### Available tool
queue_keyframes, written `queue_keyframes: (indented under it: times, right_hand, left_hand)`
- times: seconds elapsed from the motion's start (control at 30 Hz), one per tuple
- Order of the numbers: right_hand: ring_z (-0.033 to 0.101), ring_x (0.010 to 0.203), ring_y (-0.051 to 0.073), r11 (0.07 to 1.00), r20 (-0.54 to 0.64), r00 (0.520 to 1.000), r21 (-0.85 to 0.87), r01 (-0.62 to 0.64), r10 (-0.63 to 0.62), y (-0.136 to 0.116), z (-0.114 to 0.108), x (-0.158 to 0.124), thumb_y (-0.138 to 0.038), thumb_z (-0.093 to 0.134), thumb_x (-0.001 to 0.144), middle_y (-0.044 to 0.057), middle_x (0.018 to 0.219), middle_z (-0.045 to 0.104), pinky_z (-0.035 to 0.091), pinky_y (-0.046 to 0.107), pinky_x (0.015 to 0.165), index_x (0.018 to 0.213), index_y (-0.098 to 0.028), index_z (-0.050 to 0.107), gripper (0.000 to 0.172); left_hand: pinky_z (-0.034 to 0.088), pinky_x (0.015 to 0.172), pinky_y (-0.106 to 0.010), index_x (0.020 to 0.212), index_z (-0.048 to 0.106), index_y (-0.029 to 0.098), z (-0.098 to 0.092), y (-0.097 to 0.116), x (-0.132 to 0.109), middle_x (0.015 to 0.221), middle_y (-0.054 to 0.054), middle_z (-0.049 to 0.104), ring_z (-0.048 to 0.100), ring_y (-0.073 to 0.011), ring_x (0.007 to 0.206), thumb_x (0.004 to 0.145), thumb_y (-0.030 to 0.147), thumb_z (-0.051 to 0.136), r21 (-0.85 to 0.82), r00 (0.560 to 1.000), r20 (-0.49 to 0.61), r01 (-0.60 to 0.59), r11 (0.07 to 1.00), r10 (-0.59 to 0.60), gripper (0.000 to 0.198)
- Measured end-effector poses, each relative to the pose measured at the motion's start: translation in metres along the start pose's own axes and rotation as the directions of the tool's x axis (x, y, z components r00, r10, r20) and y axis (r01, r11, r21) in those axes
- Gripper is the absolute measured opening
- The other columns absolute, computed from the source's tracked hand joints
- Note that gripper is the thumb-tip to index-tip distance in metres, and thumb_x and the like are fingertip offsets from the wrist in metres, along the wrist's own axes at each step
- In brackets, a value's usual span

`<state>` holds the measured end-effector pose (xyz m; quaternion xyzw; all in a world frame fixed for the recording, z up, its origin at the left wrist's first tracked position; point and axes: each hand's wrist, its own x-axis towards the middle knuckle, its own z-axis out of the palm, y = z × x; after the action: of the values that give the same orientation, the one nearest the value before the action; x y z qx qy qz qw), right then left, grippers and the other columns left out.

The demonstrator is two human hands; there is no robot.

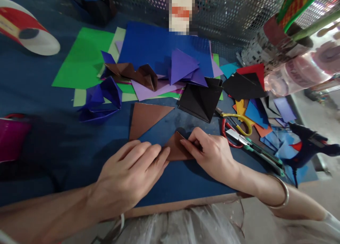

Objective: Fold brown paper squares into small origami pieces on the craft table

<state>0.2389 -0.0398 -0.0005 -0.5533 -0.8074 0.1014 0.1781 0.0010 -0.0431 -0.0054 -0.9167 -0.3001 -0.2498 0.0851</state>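
Brown folded paper [176, 149] lay flat on the blue counter [186, 180], near its front edge, between the two hands. The left hand [130, 173] was open, fingers straight and together, its fingertips pressing the piece's left edge; it gripped nothing. The right hand [212, 153] was curled, thumb and forefinger pinched on the right corner. A larger brown triangle [147, 118] lay just behind. Scissors [236, 125], a utility knife [255, 148] and a glue gun [305, 141] lay to the right. Judged good practice for this crease: pin the left edge, align the corners before pressing, then run one fingertip along the fold from the pinned end outward.
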Motion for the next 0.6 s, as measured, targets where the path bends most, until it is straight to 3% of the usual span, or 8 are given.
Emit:
queue_keyframes:
  times: [0.1, 0.2, 0.6]
  right_hand:
    - [0.06, 0.046, 0.01, 1.0, -0.023, 1.0, -0.008, 0.012, -0.012, -0.0009, 0.0007, 0.0003, -0.037, 0.056, 0.103, -0.005, 0.057, 0.065, 0.028, 0.024, 0.047, 0.078, -0.02, 0.057, 0.03]
    - [0.06, 0.045, 0.009, 1.0, -0.034, 0.999, -0.005, 0.008, -0.008, -0.0013, 0.0014, 0.0006, -0.037, 0.057, 0.103, -0.005, 0.056, 0.064, 0.028, 0.023, 0.047, 0.078, -0.02, 0.057, 0.03]
    - [0.061, 0.047, 0.01, 1.0, -0.035, 0.999, -0.001, 0.005, -0.005, -0.001, 0.0037, 0.001, -0.037, 0.055, 0.103, -0.005, 0.057, 0.065, 0.028, 0.023, 0.048, 0.078, -0.021, 0.056, 0.03]
  left_hand:
    - [0.058, 0.101, -0.039, 0.124, 0.069, 0.006, 0.0031, 0.0002, -0.0057, 0.122, -0.012, 0.074, 0.068, -0.0252, 0.117, 0.097, 0.006, 0.055, -0.14, 0.994, 0.035, -0.093, 0.986, 0.099, 0.031]
    - [0.054, 0.113, -0.041, 0.136, 0.062, 0.003, 0.0059, 0.0008, -0.0101, 0.143, -0.015, 0.065, 0.058, -0.0279, 0.137, 0.1, 0.006, 0.043, -0.283, 0.979, 0.079, -0.156, 0.946, 0.185, 0.041]
    - [0.057, 0.111, -0.038, 0.128, 0.066, 0.002, 0.007, 0.0053, -0.0042, 0.136, -0.017, 0.069, 0.064, -0.0276, 0.131, 0.098, 0.01, 0.057, -0.261, 0.989, 0.039, -0.131, 0.956, 0.146, 0.032]
